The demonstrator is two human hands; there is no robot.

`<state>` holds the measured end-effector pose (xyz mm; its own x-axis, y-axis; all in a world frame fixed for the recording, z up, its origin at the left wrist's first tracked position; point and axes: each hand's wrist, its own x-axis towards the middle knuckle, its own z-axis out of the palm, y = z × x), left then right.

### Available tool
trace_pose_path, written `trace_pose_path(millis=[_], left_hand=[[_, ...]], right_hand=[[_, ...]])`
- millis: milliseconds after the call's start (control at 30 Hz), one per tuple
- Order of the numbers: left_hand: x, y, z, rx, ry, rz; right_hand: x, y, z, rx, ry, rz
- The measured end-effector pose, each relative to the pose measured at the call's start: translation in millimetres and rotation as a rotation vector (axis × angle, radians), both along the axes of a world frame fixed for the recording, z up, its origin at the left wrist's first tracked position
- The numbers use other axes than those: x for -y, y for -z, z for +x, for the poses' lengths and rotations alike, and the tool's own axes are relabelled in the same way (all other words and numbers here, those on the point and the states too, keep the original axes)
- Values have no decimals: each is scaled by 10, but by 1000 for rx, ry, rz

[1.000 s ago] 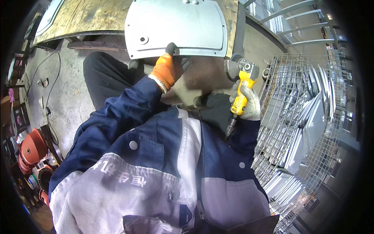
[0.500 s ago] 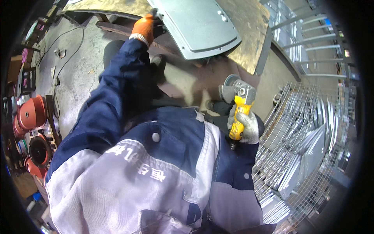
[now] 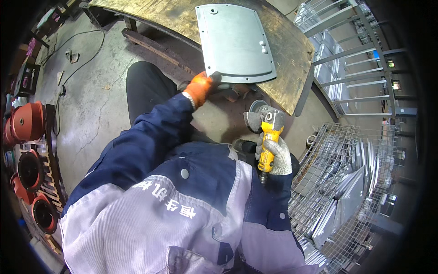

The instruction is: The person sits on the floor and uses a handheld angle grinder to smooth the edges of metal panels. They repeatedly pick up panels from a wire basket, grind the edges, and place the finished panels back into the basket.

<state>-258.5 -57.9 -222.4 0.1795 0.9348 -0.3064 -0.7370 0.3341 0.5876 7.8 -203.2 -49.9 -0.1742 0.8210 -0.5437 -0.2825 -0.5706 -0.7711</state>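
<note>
A grey metal cover plate [image 3: 235, 43] with rounded edges, small rim holes and a raised middle lies on the wooden bench, its near edge at the bench's front. My left hand [image 3: 200, 89], in an orange glove with dark fingertips, grips the plate's near left corner; the thumb shows on top and the other fingers are partly hidden. My right hand [image 3: 279, 155], in a whitish glove, is wrapped round the yellow body of an angle grinder [image 3: 269, 137]. Its grey head and disc guard point up toward the bench, apart from the plate.
The worn wooden bench [image 3: 292, 59] spans the top. To the right stand a metal-railed rack [image 3: 351, 64] and a wire basket [image 3: 328, 182] full of flat metal plates. Red round castings [image 3: 29, 121] sit on pallets at the left. A dark cable [image 3: 93, 57] crosses the concrete floor.
My left hand has moved nearer and to the right, from the plate's left side to its near corner. The plate has turned and lies more upright in view. The grinder stays in my right hand.
</note>
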Motion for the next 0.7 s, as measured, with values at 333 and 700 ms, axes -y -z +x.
trace_pose_path(millis=[333,700], left_hand=[[248,-405,-1191,-297,-245,-107],[1135,-1093,-527,361,126,102]], right_hand=[[-288,-259,-372,135,-217,-45],[-1319,-21,-1711,296,-608,236]])
